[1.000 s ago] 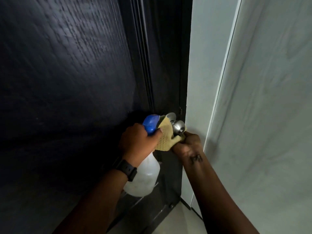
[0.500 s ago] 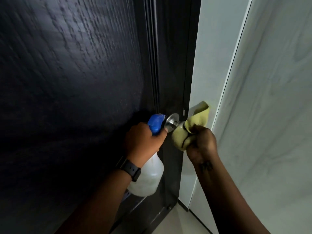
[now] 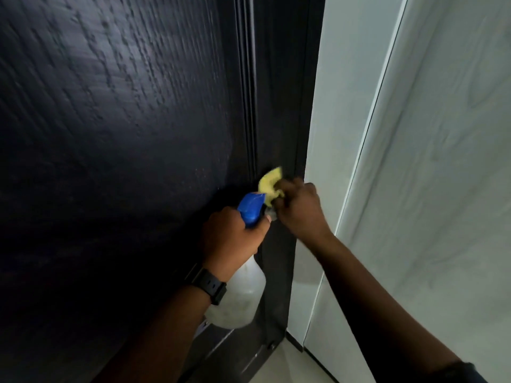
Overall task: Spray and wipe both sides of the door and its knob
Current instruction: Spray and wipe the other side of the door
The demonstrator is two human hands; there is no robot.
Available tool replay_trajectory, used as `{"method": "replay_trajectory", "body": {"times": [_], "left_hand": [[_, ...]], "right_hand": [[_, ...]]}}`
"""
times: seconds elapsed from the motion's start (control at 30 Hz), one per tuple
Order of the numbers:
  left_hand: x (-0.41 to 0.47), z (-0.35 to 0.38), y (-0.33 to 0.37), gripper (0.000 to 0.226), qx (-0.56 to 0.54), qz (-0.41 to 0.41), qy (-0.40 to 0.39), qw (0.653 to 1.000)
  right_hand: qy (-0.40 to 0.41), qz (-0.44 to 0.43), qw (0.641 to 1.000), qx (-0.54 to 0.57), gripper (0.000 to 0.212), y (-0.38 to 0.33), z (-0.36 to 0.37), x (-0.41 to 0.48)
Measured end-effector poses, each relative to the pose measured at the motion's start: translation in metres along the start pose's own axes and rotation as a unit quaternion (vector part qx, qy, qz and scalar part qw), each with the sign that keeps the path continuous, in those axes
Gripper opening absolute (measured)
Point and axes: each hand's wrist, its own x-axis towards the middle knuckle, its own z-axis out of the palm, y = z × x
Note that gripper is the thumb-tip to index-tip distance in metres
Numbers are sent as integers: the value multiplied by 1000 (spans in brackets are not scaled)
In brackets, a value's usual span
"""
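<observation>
Knob [image 3: 272, 215] mostly hidden: only a grey sliver shows btwn the blue sprayer head and the right hand [image 3: 300, 211], which covers the rest along w/ the cloth [image 3: 269, 182]. Cloth and right hand are both motion-blurred. Cloth's lower part is tucked inside the fingers [image 3: 287, 189], so its full shape can't be told. Spray bottle [image 3: 239, 297]: neck and trigger hidden under the left hand [image 3: 231, 241], left side partly behind the watch [image 3: 208, 283] and wrist. Door [image 3: 110, 134] cut off at top, left and bottom edges. Small fitting [image 3: 271, 346] at door's bottom corner too small to ID. Both forearms run out of frame at the bottom.
</observation>
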Motion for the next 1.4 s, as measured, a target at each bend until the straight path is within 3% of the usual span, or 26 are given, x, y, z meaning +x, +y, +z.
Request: {"method": "replay_trajectory", "body": {"times": [0.1, 0.17, 0.23, 0.33, 0.47, 0.53, 0.6, 0.67, 0.73, 0.83, 0.9, 1.03, 1.27, 1.4], "left_hand": [[0, 1, 1, 52, -6, -7, -1, 1000], [-2, 1, -1, 51, -13, -9, -3, 1000], [-3, 2, -2, 49, -18, -7, -7, 1000], [-2, 2, -3, 48, -22, -5, -4, 1000], [-2, 1, 0, 46, -22, -6, -5, 1000], [-1, 1, 0, 45, -27, -3, -3, 1000], [-2, 1, 0, 45, -37, -2, -2, 999], [-4, 1, 0, 47, -38, -5, -1, 999], [-6, 1, 0, 48, -43, -4, -4, 999], [-8, 1, 0, 49, -48, -1, -6, 999], [-8, 1, -1, 49, -50, -2, -8, 999], [-7, 2, -3, 46, -64, -11, -17, 998], [-7, 6, 0, 41, -97, -24, -18, 995], [-10, 7, 6, 43, -82, -22, -22, 996]], "right_hand": [[13, -150, 981, -121, 37, -11, 4, -26], [-1, -169, 974, -149, 38, -10, 5, -26], [-27, -164, 981, -100, 34, -4, 3, -15], [-67, -56, 991, 105, 14, 1, -10, -1], [-62, 127, 943, 303, 17, 8, -13, 7], [-50, 229, 884, 404, 14, 15, -10, 9], [-63, 343, 783, 515, 12, 24, -4, 3], [-116, 377, 696, 601, 18, 31, 7, -11], [-148, 391, 645, 640, 34, 36, 14, -22], [-194, 373, 643, 640, 66, 47, 9, -18], [-231, 362, 634, 643, 68, 46, 3, -10], [-264, 399, 608, 634, 51, 37, 0, -2], [-269, 401, 631, 607, 51, 36, -3, 8], [-252, 396, 641, 607, 16, 31, -2, 5]]}}
